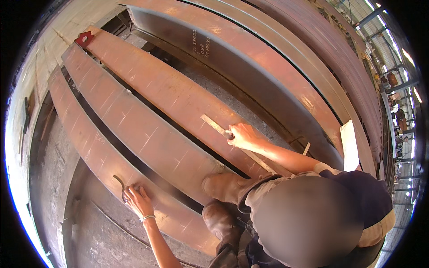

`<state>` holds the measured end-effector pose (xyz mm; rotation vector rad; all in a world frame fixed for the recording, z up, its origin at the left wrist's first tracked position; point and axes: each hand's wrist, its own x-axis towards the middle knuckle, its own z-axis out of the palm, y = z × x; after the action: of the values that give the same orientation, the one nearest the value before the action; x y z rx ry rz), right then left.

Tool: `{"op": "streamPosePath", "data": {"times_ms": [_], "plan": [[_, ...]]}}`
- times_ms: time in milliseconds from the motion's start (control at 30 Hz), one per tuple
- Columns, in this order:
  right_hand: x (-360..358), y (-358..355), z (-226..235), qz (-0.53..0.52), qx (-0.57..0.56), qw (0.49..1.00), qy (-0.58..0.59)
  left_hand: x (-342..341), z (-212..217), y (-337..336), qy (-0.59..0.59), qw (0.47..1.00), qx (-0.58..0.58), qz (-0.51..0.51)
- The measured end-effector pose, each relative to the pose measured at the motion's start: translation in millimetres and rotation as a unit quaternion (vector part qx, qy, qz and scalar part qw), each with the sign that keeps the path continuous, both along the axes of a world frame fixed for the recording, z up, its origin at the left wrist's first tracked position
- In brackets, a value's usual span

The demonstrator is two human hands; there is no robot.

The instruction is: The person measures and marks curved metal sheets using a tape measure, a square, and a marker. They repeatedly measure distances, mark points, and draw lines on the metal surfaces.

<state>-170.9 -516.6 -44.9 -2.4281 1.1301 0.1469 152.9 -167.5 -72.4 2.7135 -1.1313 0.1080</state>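
My left hand [139,202] is at the outer edge of the nearest long steel plate [107,154], wearing a light bracelet at the wrist. Its curled fingers hold a thin, curved dark strip [119,184]. Over the third plate [167,91], my right hand [243,136] is closed around a short whitish stick [229,132] that looks like chalk. A yellowish flat strip [212,123], ruler-like, lies on that plate beside the right hand, and a similar length [259,161] shows below the wrist. White marks cross the reddish-brown plates at intervals.
My boots [225,187] stand on the plates, with dark gaps between them. A red piece with a hole [84,39] sits at the plates' far end. Large steel beams [250,53] run along the right side, with a white sheet [350,145] on them. Concrete floor [96,223] borders the left.
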Motion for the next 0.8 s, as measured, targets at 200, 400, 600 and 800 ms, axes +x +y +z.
{"op": "streamPosePath", "data": {"times_ms": [200, 400, 600, 800], "plan": [[12.6, 2.7, 1.5, -0.018, -0.001, 0.997, 0.071, -5.8, -3.1, 6.3, 0.027, 0.995, -0.094, 0.011], [8.5, 6.0, 12.0, -0.010, -0.023, 0.999, 0.022, -9.6, 5.0, 12.6, 0.069, 0.994, -0.081, 0.024], [9.3, 7.7, 15.4, -0.022, -0.057, 0.998, -0.022, -11.6, -3.5, 15.9, 0.033, 0.993, -0.103, 0.040], [31.1, -1.5, 2.8, 0.049, -0.043, 0.990, -0.123, -19.9, -1.3, 11.0, 0.069, 0.991, -0.099, 0.062]]}}
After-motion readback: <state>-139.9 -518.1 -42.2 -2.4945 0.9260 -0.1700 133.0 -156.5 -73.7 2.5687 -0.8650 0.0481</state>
